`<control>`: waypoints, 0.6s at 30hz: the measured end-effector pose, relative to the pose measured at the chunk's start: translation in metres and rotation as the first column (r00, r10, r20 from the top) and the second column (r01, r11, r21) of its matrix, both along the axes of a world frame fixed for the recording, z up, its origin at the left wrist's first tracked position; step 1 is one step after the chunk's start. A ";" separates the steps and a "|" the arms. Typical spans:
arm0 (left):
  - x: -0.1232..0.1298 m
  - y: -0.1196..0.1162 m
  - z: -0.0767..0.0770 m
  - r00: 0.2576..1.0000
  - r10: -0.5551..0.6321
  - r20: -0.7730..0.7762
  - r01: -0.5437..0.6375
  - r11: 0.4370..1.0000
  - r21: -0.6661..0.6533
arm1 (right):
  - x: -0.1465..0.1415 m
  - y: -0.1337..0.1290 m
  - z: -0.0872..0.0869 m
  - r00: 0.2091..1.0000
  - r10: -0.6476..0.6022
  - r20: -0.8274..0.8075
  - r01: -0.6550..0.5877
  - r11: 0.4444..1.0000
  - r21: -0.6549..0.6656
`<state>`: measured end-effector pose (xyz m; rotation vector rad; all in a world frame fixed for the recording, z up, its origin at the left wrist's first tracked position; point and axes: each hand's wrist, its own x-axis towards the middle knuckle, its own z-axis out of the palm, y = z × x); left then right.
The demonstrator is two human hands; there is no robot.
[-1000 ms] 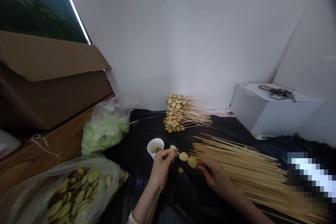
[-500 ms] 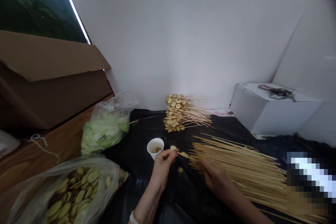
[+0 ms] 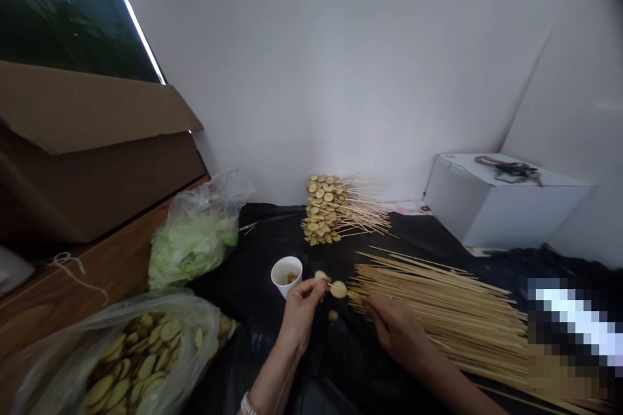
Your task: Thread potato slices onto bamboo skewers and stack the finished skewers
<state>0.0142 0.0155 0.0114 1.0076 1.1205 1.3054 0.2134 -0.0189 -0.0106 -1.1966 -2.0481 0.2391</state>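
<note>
As the left hand [image 3: 302,314] and right hand [image 3: 394,331] pinch a skewer [image 3: 331,285], a cup [image 3: 286,284] holds brown bits [image 3: 291,277].

Head-worn view, facing forward and down

We take the glossy black plastic sheet [image 3: 341,369] as our landmark. On it we see straw-coloured bamboo skewers [image 3: 438,311], a white paper cup [image 3: 286,274] and golden-yellow vegetable slices [image 3: 321,207] stacked in overlapping rows. Off its left edge we see pale green shredded leaves [image 3: 195,256] and a brown cardboard box [image 3: 82,168]; beyond its far right corner, a white box [image 3: 501,204].
</note>
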 end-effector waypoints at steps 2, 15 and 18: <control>0.001 -0.001 0.000 1.000 0.004 -0.009 -0.004 1.000 -0.003 | 0.000 -0.001 0.000 0.999 -0.011 0.034 0.010 1.000 0.029; 0.003 -0.002 -0.001 0.988 -0.112 0.108 0.121 0.990 -0.076 | -0.003 0.000 0.016 0.970 0.006 -0.242 -0.100 0.921 -0.378; 0.003 -0.002 0.000 0.984 -0.101 0.149 0.118 0.987 -0.113 | -0.003 0.000 0.016 0.977 0.004 -0.214 -0.086 0.923 -0.376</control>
